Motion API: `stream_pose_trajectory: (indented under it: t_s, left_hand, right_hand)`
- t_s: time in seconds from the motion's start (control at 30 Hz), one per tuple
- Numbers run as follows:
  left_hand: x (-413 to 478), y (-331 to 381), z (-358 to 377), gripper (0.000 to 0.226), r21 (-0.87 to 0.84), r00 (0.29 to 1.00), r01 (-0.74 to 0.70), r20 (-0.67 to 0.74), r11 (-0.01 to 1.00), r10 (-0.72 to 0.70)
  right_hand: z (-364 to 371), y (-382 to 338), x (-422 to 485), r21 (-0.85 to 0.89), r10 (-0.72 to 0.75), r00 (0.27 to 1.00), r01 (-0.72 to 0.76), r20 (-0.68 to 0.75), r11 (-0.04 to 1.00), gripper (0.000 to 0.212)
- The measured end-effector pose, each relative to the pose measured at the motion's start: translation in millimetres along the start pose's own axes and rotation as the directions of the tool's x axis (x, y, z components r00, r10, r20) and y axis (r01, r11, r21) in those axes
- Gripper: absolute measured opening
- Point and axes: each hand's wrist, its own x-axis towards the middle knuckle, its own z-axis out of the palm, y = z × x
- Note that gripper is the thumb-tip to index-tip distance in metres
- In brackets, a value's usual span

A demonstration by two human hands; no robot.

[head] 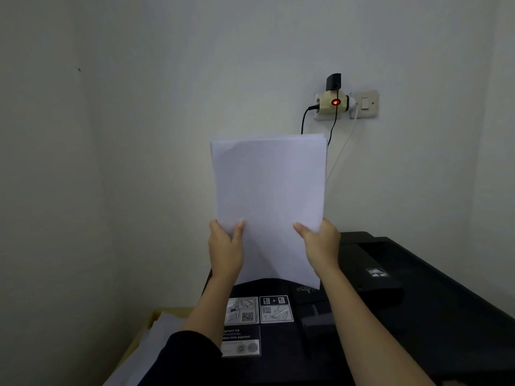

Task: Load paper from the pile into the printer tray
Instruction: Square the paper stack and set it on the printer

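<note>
A stack of white paper (269,190) is held upright above the black printer (418,307). My left hand (226,247) grips the stack's lower left edge, thumb on the front. My right hand (320,247) grips its lower right edge the same way. The stack's bottom edge hangs just above the printer's rear feed area, where instruction stickers (259,309) show on the raised tray support. The pile of remaining paper (156,338) lies at the lower left on a tan surface, partly hidden by my left sleeve.
A wall socket with a beige adapter (333,103), its red light on, sits on the wall behind the paper. Black and white cables (333,126) hang down from it. A light switch (365,103) is to its right. Bare wall fills the left side.
</note>
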Motion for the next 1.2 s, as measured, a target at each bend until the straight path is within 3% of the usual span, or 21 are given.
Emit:
stream_pose_trajectory:
  t_s: [0.2, 0.33, 0.53, 0.67, 0.83, 0.93, 1.0, 1.13, 1.2]
  left_hand:
    - [-5.4, 9.8, -1.4, 0.027, 0.145, 0.998, -0.047, -0.032, 0.988, 0.052]
    - [-10.4, -1.0, -4.5, 0.023, 0.168, 0.998, -0.037, 0.049, 0.985, 0.029]
    - [-18.2, -0.4, -6.8, 0.034, 0.24, 0.997, 0.027, 0.064, 0.97, -0.043]
    - [-22.4, 10.5, -1.2, 0.031, 0.312, 0.993, 0.098, 0.035, 0.945, -0.115]
    - [-17.5, 37.1, -6.5, 0.031, 0.424, 0.996, 0.079, -0.005, 0.902, -0.085]
    - [-10.8, 50.4, -12.7, 0.032, 0.486, 0.989, 0.133, -0.005, 0.864, -0.149]
    - [-5.3, 49.7, -15.9, 0.033, 0.532, 0.971, 0.183, 0.035, 0.827, -0.237]
    - [-10.4, 31.1, -22.7, 0.029, 0.657, 0.911, 0.161, 0.189, 0.736, -0.368]
    - [-17.2, 15.9, -24.1, 0.031, 0.701, 0.877, 0.163, 0.219, 0.695, -0.427]
  right_hand:
    - [10.3, 0.5, -6.1, 0.004, -0.047, 0.996, 0.047, -0.07, 0.999, 0.032]
    - [14.4, 4.6, -13.0, -0.066, -0.004, 1.0, 0.003, -0.007, 0.998, 0.024]
    - [11.6, 11.3, -20.4, -0.11, 0.032, 0.998, -0.026, 0.053, 0.994, 0.043]
    - [11.3, 4.4, -23.4, -0.17, 0.011, 1.0, -0.009, 0.016, 0.985, 0.031]
    - [6.2, -19.1, -14.6, -0.246, -0.02, 0.998, 0.003, -0.066, 0.969, 0.021]
    - [2.3, -32.1, -5.1, -0.301, 0.096, 0.995, -0.088, 0.01, 0.949, 0.011]
    - [0.8, -32.9, -2.2, -0.337, 0.196, 0.979, -0.164, 0.064, 0.927, 0.016]
    - [-4.4, -22.8, -12.8, -0.429, 0.413, 0.897, -0.314, 0.158, 0.847, 0.003]
    - [-7.3, -15.1, -21.2, -0.52, 0.481, 0.854, -0.323, 0.2, 0.791, 0.007]
